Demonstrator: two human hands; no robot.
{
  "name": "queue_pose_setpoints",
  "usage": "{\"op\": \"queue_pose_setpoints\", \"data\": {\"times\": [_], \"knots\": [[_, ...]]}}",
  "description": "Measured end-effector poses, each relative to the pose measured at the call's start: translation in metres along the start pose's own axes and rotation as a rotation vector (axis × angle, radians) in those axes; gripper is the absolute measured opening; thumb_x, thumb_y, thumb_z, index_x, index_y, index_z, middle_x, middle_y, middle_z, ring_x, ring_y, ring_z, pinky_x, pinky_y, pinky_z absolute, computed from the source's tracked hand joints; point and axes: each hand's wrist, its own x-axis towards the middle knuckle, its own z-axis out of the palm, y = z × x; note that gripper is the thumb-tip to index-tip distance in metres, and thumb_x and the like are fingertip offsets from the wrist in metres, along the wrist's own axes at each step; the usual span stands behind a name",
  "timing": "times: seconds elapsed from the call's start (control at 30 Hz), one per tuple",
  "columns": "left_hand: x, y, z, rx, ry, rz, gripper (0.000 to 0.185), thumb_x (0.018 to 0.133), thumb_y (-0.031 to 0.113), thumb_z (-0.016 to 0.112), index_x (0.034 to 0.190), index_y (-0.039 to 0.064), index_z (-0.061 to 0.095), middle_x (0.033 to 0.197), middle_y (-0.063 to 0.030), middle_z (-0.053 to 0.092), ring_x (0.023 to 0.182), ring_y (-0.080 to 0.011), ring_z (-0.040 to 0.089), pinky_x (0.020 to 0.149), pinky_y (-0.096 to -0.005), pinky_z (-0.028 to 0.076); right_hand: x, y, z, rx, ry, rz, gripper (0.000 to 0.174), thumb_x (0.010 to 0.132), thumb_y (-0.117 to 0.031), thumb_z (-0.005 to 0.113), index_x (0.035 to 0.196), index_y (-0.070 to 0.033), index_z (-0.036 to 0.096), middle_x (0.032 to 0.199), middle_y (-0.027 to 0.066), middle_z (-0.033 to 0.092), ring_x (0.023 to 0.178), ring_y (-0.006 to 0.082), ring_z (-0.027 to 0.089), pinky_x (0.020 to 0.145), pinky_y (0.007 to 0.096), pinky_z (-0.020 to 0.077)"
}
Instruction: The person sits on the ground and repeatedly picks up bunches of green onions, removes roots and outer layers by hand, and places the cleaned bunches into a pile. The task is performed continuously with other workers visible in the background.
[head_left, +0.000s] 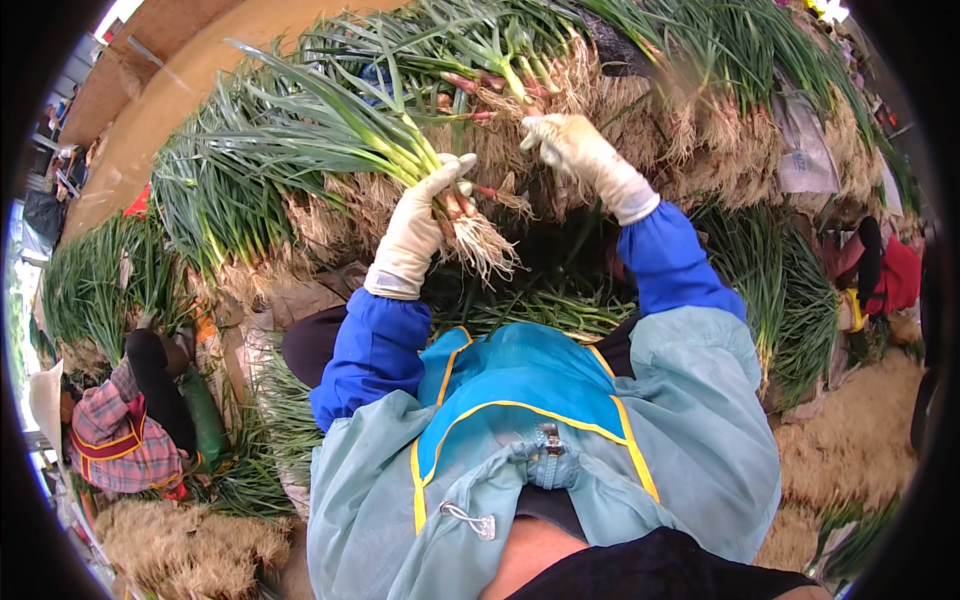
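My left hand (417, 225), in a cream work glove, is closed around a bunch of green garlic (409, 154). Its leaves point up and left; the pale roots (484, 244) hang below my fingers. One thin reddish stalk (491, 193) sticks out sideways from the bunch. In a matching glove, my right hand (581, 154) pinches the reddish lower end of a single green garlic stalk (516, 81) at the pile's near edge. That stalk's root end is hidden by my fingers. Behind both hands lies the long heap of green garlic (247, 161), roots towards me.
Cut leaves (551, 309) lie in front of my lap. More bundles stand at the left (112, 277) and right (806, 315). A woven sack (806, 150) hangs over the heap. A person in a straw hat (124, 435) sits at left; another in red (896, 274) is at right.
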Motion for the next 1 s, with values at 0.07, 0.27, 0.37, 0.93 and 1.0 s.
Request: {"op": "queue_pose_setpoints", "data": {"times": [0.07,0.27,0.37,0.93,1.0], "knots": [[0.002,-0.001,0.005,0.093,-0.043,0.0,0.031,0.084,0.022,0.062,0.106,0.001,0.059,0.068,-0.008,0.058,0.054,-0.0183,0.058,0.051,-0.0253,0.047,-0.005,0.015,0.021,-0.006,0.027,-0.043,0.04,0.087,-0.044,0.059,0.087,-0.004,0.065,0.056,-0.0023,0.051,0.047,0.007,0.045,0.044,0.0228,0.0347],[0.012,-0.028,-0.004,0.093,-0.104,-0.073,0.032,0.085,0.015,0.06,0.113,0.0,0.055,0.102,-0.0129,0.063,0.084,-0.021,0.062,0.069,-0.0307,0.052,-0.036,0.055,0.087,-0.537,0.078,-0.172,0.042,0.09,-0.048,0.047,0.106,-0.011,0.06,0.084,0.0168,0.065,0.081,0.0377,0.061,0.07,0.0434,0.0484],[0.013,-0.039,-0.016,-0.034,-0.109,-0.151,0.033,0.084,0.01,0.059,0.113,-0.004,0.054,0.109,-0.0147,0.062,0.104,-0.0252,0.058,0.087,-0.0367,0.05,-0.047,0.051,0.084,-0.594,-0.101,-0.218,0.041,0.092,-0.046,0.042,0.108,-0.013,0.059,0.088,0.0188,0.064,0.085,0.0373,0.061,0.073,0.0417,0.048],[-0.025,-0.042,-0.046,0.124,-0.085,-0.166,0.027,0.077,0.009,0.067,0.1,-0.003,0.059,0.093,-0.0121,0.066,0.078,-0.0195,0.064,0.069,-0.0323,0.054,0.041,0.051,0.08,0.066,-0.228,0.006,0.032,0.083,-0.039,0.066,0.085,-0.007,0.067,0.063,-0.0033,0.056,0.055,0.0067,0.047,0.053,0.0222,0.0401],[-0.024,-0.046,-0.042,0.077,-0.048,-0.172,0.026,0.079,0.008,0.065,0.101,-0.003,0.058,0.093,-0.0131,0.065,0.078,-0.0196,0.064,0.067,-0.0325,0.055,0.041,0.054,0.083,-0.001,-0.108,-0.108,0.032,0.084,-0.039,0.063,0.076,-0.008,0.068,0.064,0.0008,0.062,0.054,0.0129,0.055,0.053,0.0259,0.0439]]}}
